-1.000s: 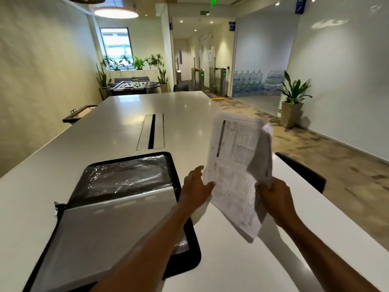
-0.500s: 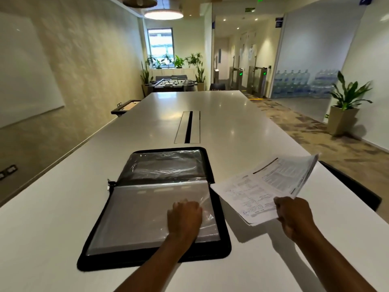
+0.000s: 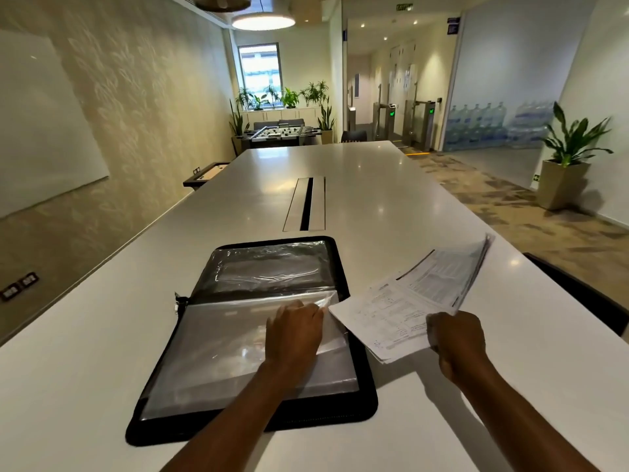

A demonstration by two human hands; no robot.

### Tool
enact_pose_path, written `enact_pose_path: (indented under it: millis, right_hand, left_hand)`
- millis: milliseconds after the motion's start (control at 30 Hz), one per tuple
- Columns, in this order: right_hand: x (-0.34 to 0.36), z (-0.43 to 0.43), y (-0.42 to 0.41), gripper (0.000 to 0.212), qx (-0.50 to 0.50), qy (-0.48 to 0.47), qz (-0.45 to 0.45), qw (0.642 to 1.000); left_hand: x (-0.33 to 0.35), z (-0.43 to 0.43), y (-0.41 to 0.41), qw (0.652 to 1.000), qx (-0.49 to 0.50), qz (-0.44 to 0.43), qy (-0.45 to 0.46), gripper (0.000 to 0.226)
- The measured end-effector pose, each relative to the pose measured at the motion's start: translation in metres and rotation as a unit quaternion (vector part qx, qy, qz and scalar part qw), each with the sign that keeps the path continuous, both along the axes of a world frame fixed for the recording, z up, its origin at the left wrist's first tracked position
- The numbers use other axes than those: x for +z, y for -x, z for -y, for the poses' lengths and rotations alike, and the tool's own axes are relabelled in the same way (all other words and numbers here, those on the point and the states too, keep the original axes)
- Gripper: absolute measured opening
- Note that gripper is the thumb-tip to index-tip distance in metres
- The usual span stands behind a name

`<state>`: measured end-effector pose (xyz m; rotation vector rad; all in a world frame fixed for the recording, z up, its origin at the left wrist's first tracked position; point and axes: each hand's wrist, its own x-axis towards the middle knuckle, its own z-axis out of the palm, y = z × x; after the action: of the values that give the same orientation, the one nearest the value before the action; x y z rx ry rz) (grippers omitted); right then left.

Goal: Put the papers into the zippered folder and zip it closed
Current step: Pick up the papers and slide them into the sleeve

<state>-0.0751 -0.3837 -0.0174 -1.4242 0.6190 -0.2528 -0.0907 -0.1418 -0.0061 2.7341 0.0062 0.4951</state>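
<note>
A black zippered folder (image 3: 366,400) lies open on the white table (image 3: 85,352), with clear plastic sleeves (image 3: 218,356) inside. My left hand (image 3: 294,332) rests on the near sleeve and pinches its upper right corner, which is lifted a little. My right hand (image 3: 456,338) grips a stack of printed papers (image 3: 408,304) by its near edge. The papers hang tilted just right of the folder, above the table. The zipper pull (image 3: 178,303) shows at the folder's left edge.
A cable slot (image 3: 306,204) runs down the table's middle beyond the folder. A dark chair (image 3: 585,294) stands at the table's right edge. A potted plant (image 3: 568,165) is on the floor to the right. A wall runs along the left.
The papers dropped from upright to nearly flat beside the folder. My left hand let go of them and moved onto the near plastic sleeve, then up to its corner.
</note>
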Motion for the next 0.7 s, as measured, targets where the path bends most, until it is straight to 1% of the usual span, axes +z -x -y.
enact_pose_path:
  millis: [167,267,333,467,500,567,600,667,700]
  right_hand:
    - [-0.005,-0.026,-0.011,0.022,-0.027,-0.019,0.015,0.999]
    - [-0.010,-0.042,-0.017,0.032,-0.028,-0.015,0.024,0.999]
    - [-0.014,-0.050,-0.019,0.035,-0.029,0.002,0.019,0.999]
    - [-0.016,-0.053,-0.020,0.032,-0.029,0.060,0.024,0.997]
    - [-0.017,-0.052,-0.020,0.034,-0.022,0.068,0.030,0.997]
    - [-0.019,-0.049,-0.018,0.037,-0.010,0.074,0.036,0.997]
    - [-0.021,-0.048,-0.018,0.037,-0.005,0.072,0.037,0.997]
    - [-0.024,-0.046,-0.015,0.035,0.011,0.055,0.039,0.998]
    - [-0.025,-0.044,-0.013,0.035,0.021,0.035,0.041,0.998]
  left_hand:
    - [-0.001,0.004,-0.001,0.999,-0.014,-0.010,-0.037,0.034]
    - [-0.001,0.003,0.000,0.999,-0.020,-0.005,-0.041,0.037]
    - [-0.003,0.002,0.000,0.999,-0.026,-0.001,-0.042,0.037]
    - [-0.010,0.003,-0.003,0.999,-0.031,0.004,-0.028,0.032]
    - [-0.012,0.003,-0.004,0.999,-0.040,0.001,-0.036,0.036]
    - [-0.018,0.002,-0.007,0.992,-0.082,-0.013,-0.095,0.055]
    - [-0.020,0.000,-0.008,0.985,-0.106,-0.019,-0.137,0.058]
    - [-0.020,-0.002,-0.009,0.967,-0.143,-0.032,-0.210,0.055]
    - [-0.020,-0.003,-0.010,0.960,-0.156,-0.040,-0.229,0.051]
